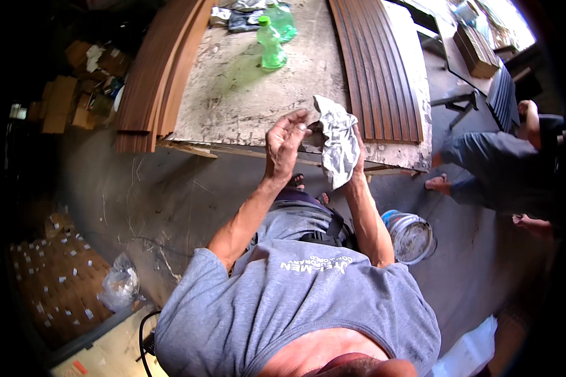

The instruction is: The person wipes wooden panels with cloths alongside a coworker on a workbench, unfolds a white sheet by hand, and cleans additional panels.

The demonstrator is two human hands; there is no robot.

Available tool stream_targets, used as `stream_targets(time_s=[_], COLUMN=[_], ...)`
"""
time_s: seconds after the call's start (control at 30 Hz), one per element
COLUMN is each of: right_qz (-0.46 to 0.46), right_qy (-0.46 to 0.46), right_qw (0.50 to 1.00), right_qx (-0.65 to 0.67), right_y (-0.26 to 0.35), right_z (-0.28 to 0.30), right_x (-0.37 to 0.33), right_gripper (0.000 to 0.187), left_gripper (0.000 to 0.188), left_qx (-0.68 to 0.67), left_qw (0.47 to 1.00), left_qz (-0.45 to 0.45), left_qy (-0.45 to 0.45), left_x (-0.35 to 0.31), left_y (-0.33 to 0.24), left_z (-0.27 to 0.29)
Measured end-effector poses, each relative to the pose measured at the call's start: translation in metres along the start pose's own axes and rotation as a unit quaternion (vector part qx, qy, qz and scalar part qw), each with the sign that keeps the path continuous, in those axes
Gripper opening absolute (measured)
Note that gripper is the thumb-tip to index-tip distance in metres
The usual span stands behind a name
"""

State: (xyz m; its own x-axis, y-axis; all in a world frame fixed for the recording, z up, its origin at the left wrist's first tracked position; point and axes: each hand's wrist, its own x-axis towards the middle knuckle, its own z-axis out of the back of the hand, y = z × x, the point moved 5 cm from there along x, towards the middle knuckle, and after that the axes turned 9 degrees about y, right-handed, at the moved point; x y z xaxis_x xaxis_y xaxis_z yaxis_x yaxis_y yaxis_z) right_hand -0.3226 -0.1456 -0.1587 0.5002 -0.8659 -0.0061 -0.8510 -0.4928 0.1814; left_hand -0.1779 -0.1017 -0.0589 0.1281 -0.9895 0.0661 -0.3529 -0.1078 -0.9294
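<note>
A crumpled white cloth [341, 144] hangs in front of me, just off the near edge of the worktable. My right hand [360, 151] is behind its right side, gripping it, with most of the fingers hidden by the folds. To the left of the cloth is my left hand [283, 143], raised, its fingers curled and drawn toward the thumb. Whether anything sits between those fingertips is too small to make out. Beyond my hands, two green plastic bottles [272, 50] stand on the worktable [233, 94].
Brown grooved boards [383, 75] lie on the table's right side, and a stack of brown planks [160, 69] on its left. A dirty bucket [410, 237] stands on the floor by my right elbow. Another person [497, 157] sits at the right. Cardboard boxes [61, 103] are piled far left.
</note>
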Motion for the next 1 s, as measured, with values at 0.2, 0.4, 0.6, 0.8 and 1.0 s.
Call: stream_targets(time_s=[0.2,0.4,0.6,0.8,1.0], right_qz=[0.061,0.177,0.084,-0.016,0.048], right_qy=[-0.275,-0.331,-0.017,0.079,0.106], right_qw=[0.929,0.691,0.286,0.209,0.221], right_qx=[-0.240,-0.617,-0.954,-0.975,-0.968], right_y=[0.088,0.161,0.154,0.136,0.161], right_z=[0.032,0.021,0.077,0.042,0.038], right_x=[-0.033,-0.070,0.007,0.067,0.152], right_gripper=[0.040,0.034,0.051,0.062,0.060], left_gripper=[0.035,0.056,0.059,0.055,0.060], left_qx=[0.181,0.468,0.560,0.612,0.659], left_qw=[0.974,0.870,0.820,0.781,0.745], left_qz=[0.133,-0.119,-0.095,-0.119,-0.066], left_qy=[0.014,0.098,0.072,0.040,0.078], left_x=[0.018,0.034,0.069,0.069,0.069], left_y=[0.073,0.157,0.186,0.196,0.179], left_z=[0.031,-0.020,-0.060,-0.070,-0.080])
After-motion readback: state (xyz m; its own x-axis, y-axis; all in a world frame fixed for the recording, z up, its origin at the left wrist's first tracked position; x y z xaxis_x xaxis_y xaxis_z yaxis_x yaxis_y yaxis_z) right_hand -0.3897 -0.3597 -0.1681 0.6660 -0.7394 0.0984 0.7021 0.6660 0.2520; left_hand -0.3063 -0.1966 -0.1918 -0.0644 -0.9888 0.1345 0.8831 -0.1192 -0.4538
